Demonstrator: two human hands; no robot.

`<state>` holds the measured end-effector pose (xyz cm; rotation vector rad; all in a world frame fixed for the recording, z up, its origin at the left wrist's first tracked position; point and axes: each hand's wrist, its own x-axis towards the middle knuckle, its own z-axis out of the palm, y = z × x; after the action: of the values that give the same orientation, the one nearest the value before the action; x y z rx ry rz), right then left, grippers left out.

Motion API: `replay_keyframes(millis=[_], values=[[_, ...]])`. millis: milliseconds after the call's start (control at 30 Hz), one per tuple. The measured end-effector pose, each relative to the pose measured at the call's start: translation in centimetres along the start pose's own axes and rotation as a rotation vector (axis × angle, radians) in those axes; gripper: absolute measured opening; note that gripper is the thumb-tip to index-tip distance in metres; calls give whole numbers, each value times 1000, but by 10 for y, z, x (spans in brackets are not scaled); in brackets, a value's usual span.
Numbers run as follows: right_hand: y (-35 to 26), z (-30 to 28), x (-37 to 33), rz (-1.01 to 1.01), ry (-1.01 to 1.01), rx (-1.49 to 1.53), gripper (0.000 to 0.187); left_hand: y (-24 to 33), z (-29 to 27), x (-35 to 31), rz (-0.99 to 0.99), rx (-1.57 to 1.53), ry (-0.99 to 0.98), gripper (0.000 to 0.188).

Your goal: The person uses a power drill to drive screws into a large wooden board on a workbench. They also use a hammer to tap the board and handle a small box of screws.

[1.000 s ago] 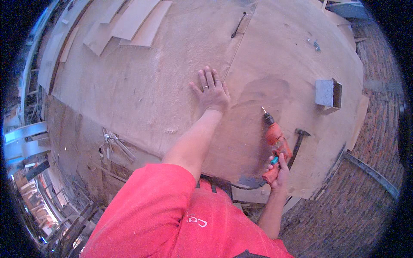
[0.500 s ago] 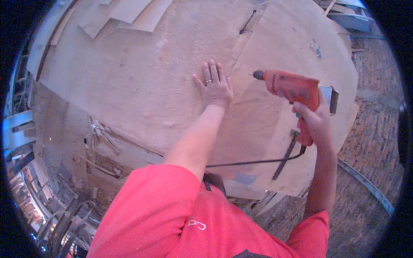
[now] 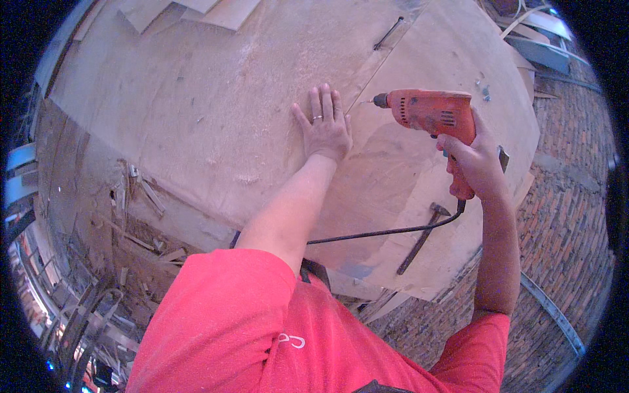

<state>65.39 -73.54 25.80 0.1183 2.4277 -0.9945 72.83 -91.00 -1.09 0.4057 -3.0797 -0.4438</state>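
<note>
My left hand (image 3: 326,134) lies flat on a large wooden sheet (image 3: 216,105), fingers spread, a ring on one of them. It rests close to the near end of a seam between two sheets. In my right hand (image 3: 481,160) is an orange power drill (image 3: 432,111), gripped by its handle. A thin bit sticks out of its black chuck and points left toward the seam, just right of my left fingers. Whether the bit touches the wood I cannot tell. The drill's black cord (image 3: 380,234) runs from the handle leftward under my left arm.
A hammer (image 3: 422,239) lies below the drill. Near the far seam is a thin dark rod-like tool (image 3: 388,34). Small metal bits (image 3: 483,90) sit at the right. Thin wooden boards (image 3: 223,13) overlap at the far left; brick paving (image 3: 563,209) lies beyond the right edge.
The drill in my right hand has moved left and slightly away from me, its bit nearer the seam and my left hand. My left hand stays flat; the view has shifted a little.
</note>
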Motion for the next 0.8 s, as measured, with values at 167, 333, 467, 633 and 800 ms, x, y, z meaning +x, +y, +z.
replay_keyframes(millis=[167, 333, 467, 633, 800], values=[[6, 1, 1, -30, 4, 61, 52, 0, 0, 2, 0, 4, 11, 66], [7, 3, 1, -19, 1, 94, 52, -1, 0, 2, 11, 13, 16, 67], [11, 4, 5, -11, 5, 98, 53, -1, 4, 2, 15, -8, 44, 67], [12, 6, 6, -15, 12, 103, 56, -1, 5, 3, 10, -2, 31, 67], [14, 5, 6, 8, 14, 60, 62, 0, 3, 3, 7, 8, 14, 67]])
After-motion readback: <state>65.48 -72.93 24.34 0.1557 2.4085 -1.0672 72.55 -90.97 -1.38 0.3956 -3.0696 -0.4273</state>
